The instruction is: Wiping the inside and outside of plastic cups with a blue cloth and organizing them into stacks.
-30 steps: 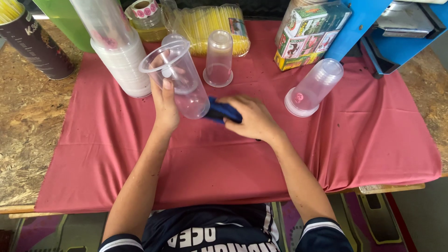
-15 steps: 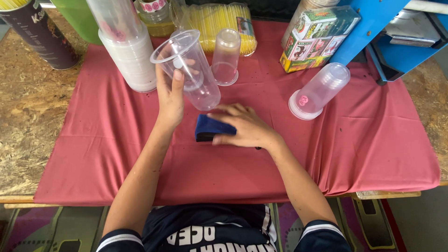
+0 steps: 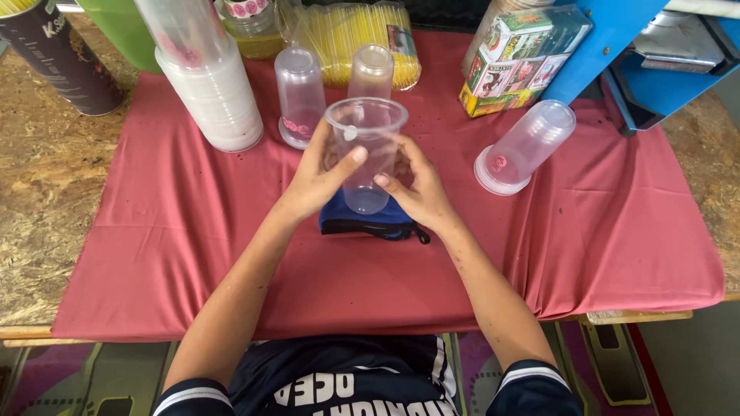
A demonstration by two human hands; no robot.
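Cup: you hold the clear cup (image 3: 366,150) upright over the blue cloth (image 3: 362,219), its base just above it.
Left hand: your left hand (image 3: 316,181) wraps the cup's side, thumb across the wall.
Right hand: your right hand (image 3: 416,189) presses the other side with its fingertips; it carries nothing else.
Slip risk: thin plastic can buckle if you squeeze hard, and the cup may pop out and roll.
Knock risk: two upturned cups (image 3: 301,96) stand just behind the cup; a push forward may topple them.
Tall stack: the cup stack (image 3: 204,77) stands behind and left of the cup, and looks easy to tip with an elbow.
Right side: another upturned cup (image 3: 524,146) leans right of the cup, near the carton (image 3: 524,58).
Behind: straws (image 3: 354,38) lie past the upturned cups.
Base: the red cloth (image 3: 193,254) could drag and shift everything.
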